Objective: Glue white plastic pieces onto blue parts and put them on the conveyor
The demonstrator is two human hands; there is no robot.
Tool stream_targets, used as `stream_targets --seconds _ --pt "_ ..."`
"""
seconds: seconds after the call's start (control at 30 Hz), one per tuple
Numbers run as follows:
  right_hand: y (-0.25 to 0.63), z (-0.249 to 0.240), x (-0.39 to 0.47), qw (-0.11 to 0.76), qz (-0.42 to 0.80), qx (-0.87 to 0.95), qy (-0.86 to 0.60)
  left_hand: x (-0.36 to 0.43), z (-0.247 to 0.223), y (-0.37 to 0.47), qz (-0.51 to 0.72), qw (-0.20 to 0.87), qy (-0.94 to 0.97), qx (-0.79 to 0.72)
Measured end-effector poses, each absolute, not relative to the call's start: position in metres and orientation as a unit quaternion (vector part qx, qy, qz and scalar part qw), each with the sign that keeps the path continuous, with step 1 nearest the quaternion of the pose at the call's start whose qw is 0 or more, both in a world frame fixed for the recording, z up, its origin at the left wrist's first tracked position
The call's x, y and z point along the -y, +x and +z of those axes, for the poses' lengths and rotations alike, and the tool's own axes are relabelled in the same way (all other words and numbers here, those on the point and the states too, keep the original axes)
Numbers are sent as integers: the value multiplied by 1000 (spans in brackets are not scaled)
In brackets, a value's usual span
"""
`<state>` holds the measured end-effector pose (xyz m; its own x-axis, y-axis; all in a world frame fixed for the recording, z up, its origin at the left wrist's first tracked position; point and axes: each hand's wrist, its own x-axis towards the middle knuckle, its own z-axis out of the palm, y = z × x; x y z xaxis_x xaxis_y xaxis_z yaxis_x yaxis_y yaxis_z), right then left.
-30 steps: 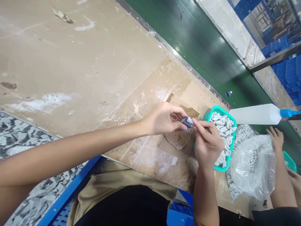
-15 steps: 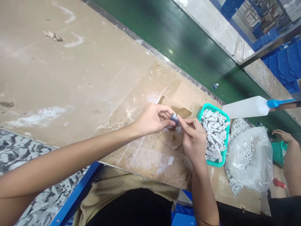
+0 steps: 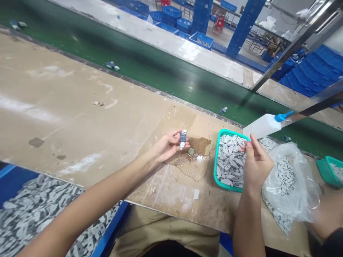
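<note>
My left hand [image 3: 171, 145] is closed around a small dark blue-grey and white plastic part [image 3: 183, 139], holding it above the table by its middle. Below and beside it lies a torn cardboard piece [image 3: 199, 171] with a wet brown patch, on which rests a small round disc [image 3: 191, 151]. My right hand [image 3: 255, 162] is at the right rim of a green basket [image 3: 215, 175], thumb and fingers pinched together. Whatever they pinch is too small to make out. Light grey plastic pieces [image 3: 232, 160] fill the basket.
A white bottle [image 3: 262, 125] with a blue nozzle leans behind the basket. To the right are a clear bag [image 3: 302, 178] of small pieces, another green basket [image 3: 325, 173] and a co-worker's arm [image 3: 325, 212]. A green conveyor [image 3: 160, 78] runs behind; a blue bin [image 3: 107, 228] holds grey parts.
My hands have parted: the left has drawn slightly left with the plastic part, and the right has moved right to the basket. The view has tilted up, showing more of the conveyor.
</note>
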<state>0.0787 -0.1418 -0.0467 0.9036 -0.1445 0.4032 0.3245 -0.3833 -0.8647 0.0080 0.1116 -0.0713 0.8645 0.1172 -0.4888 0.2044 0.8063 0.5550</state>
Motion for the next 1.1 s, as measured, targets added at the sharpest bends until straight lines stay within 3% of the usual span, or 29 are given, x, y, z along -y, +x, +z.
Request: stream_targets --seconds 0.17,0.37,0.5,0.63,0.73,0.83,0.97,1.1 --pt "88 -39 174 404 58 159 -899 -115 -71 18 34 891 349 -290" --pt "79 -34 178 296 203 254 -898 -133 -70 68 115 844 421 -312" --pt "69 -34 169 259 208 241 -912 -159 -70 122 241 774 514 -281" --pt "66 -33 163 253 188 237 -919 -183 -76 171 275 631 653 -317" --pt "70 -36 164 282 189 242 -909 -184 -84 191 294 554 707 -326" --pt "77 -41 168 365 179 208 -890 -163 -94 195 322 479 776 -252" --pt "86 -41 170 559 187 121 -799 -122 -109 199 257 350 898 -75" --pt "89 -36 167 743 255 43 -617 -102 -115 219 205 337 918 -35"
